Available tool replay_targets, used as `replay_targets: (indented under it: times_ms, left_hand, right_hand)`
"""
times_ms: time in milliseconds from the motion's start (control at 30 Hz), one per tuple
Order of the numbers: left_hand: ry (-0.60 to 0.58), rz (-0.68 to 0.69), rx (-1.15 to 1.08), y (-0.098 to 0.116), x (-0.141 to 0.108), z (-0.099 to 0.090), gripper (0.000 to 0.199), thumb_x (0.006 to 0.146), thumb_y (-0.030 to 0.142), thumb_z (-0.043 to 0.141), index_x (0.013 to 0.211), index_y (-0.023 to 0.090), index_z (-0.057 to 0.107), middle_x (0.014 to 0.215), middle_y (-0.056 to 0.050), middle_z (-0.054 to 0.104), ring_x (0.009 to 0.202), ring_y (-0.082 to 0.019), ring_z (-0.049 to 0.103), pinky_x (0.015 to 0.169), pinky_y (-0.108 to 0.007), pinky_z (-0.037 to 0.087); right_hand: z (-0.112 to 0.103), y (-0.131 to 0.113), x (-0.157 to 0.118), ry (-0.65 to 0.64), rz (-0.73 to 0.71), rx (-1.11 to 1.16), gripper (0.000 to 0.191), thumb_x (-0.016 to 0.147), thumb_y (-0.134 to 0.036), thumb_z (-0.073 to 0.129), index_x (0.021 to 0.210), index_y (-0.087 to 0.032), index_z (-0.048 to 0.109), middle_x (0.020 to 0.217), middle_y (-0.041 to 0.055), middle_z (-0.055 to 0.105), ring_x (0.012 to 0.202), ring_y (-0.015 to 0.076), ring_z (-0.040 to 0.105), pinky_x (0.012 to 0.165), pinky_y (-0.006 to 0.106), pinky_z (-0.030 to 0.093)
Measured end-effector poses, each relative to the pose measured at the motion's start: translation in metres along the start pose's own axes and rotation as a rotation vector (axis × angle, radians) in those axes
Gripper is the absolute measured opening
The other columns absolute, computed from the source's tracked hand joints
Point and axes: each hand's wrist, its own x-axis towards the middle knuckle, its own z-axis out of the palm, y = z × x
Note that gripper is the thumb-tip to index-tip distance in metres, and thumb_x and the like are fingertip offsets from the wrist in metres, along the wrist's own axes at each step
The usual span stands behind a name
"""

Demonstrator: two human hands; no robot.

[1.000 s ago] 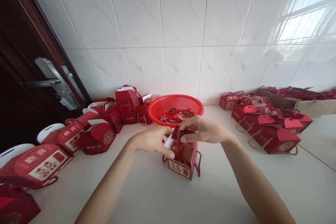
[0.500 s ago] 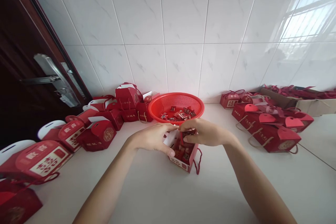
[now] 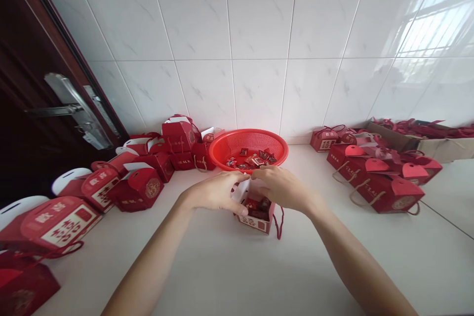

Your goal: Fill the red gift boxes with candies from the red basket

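Note:
A small red gift box [image 3: 254, 223] with white panels and a dark red cord stands open in front of me, several wrapped sweets [image 3: 255, 209] inside. My left hand [image 3: 215, 192] grips its left side, thumb over the front edge and fingers toward the back. On the opposite side, my right hand [image 3: 283, 187] is closed around the back right of the box, its thumb inside the opening; its lower fingers are partly hidden. Just behind the hands sits a red plastic basket [image 3: 222, 148] holding several more wrapped sweets [image 3: 255, 159].
Several red gift boxes [image 3: 138, 190] stand along the left, some stacked near the tiled wall [image 3: 259, 94]. More red boxes [image 3: 374, 180] with cord handles are on the right, beside a cardboard carton [image 3: 444, 150] of dark red ribbons. A dark door [image 3: 29, 74] is at the left.
My right hand has moved slightly; the dark red packet that showed under its fingers no longer does. The gift box has shifted a little away from me, and my left hand stays on it.

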Motion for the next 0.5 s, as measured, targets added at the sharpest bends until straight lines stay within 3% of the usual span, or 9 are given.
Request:
replay_targets:
  times_ms: [300, 500]
  left_hand:
    - [0.043, -0.051, 0.02, 0.0, -0.001, 0.0, 0.074, 0.066, 0.042, 0.08, 0.134, 0.025, 0.058, 0.136, -0.008, 0.061, 0.123, -0.031, 0.056, 0.097, -0.034, 0.044]
    - [0.053, -0.022, -0.007, -0.004, 0.001, 0.0, 0.065, 0.069, 0.045, 0.077, 0.129, 0.024, 0.062, 0.126, -0.007, 0.067, 0.115, -0.03, 0.061, 0.09, -0.033, 0.046]
  right_hand:
    - [-0.014, 0.018, -0.01, 0.011, -0.187, 0.194, 0.026, 0.088, -0.015, 0.054, 0.108, -0.023, 0.069, 0.096, 0.0046, 0.072, 0.08, 0.0173, 0.063, 0.066, 0.027, 0.042]
    - [-0.023, 0.027, -0.017, 0.004, -0.111, 0.166, 0.03, 0.081, -0.014, 0.059, 0.108, -0.022, 0.069, 0.097, 0.0051, 0.071, 0.078, 0.0168, 0.062, 0.064, 0.026, 0.043]
